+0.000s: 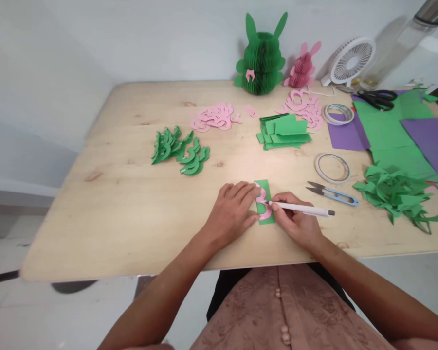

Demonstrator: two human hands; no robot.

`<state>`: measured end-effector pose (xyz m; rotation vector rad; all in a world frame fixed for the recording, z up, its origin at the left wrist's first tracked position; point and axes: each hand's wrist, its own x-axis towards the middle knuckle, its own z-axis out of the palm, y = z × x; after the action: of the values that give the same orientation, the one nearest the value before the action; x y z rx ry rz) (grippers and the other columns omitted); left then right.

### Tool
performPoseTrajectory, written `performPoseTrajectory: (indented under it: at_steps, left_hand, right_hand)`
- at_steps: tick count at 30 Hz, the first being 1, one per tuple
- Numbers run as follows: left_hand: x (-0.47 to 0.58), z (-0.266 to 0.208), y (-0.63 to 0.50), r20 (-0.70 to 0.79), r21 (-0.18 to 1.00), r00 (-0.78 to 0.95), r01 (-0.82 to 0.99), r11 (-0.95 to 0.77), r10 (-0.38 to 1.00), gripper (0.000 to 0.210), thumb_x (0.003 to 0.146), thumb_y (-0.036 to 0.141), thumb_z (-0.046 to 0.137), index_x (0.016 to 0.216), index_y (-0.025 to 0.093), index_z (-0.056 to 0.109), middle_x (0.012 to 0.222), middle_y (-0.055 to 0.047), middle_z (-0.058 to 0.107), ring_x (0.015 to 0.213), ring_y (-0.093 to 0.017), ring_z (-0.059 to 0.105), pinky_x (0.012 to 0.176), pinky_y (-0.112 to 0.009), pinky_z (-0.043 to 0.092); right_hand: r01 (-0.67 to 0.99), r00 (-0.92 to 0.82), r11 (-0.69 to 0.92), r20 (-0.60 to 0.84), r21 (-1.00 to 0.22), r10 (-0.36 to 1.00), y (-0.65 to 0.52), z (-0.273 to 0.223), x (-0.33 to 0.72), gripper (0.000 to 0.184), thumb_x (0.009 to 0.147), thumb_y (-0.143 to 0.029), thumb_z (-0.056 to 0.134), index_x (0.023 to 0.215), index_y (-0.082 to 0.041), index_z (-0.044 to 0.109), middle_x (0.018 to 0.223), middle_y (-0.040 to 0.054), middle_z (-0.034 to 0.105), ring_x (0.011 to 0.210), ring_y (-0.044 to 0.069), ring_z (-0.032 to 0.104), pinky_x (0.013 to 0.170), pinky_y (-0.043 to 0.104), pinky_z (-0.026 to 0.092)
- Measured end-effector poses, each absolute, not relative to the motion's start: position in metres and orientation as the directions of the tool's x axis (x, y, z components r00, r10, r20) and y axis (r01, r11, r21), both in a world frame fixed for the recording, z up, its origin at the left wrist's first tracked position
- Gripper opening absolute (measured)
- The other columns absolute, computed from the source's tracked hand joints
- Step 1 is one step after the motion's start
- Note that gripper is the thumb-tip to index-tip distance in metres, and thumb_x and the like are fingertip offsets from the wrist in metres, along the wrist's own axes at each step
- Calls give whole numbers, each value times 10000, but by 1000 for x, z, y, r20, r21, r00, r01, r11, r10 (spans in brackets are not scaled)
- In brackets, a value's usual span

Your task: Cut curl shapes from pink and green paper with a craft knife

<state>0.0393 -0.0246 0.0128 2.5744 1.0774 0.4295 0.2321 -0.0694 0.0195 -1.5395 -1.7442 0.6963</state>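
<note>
Table (113, 204), one pen (302, 208), two tape rolls (338, 121)

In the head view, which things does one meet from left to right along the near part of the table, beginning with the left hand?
Left hand, green paper strip, right hand, blue-handled snips, green paper scraps.

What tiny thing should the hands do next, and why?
I'd probably trace the pink shape with the pen: the right hand holds its tip close to the shape's edge, and the left hand seems to steady the shape on the green paper.
</note>
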Motion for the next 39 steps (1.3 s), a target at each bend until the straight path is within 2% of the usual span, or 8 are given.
performPoseTrajectory:
  at_steps: [12,39]
  left_hand:
    - [38,10,-24,159,423,673,615,-666,722,359,858,285,624,1195,180,555,1372,-89,556,1293,-259,454,1066,-434,297]
    - [37,9,-24,154,406,683,615,-676,714,363,870,318,595,1202,174,563,1391,-102,534,1303,-268,436,1069,-451,308]
  right_hand:
    - [629,-46,136,138,-766,989,-70,19,232,123,894,-266,539,856,-184,623,622,-26,591,476,95,440,474,231,325]
    - [616,-30,145,161,-775,987,-70,21,231,119,887,-270,535,854,-191,616,605,-29,572,449,93,406,435,232,303]
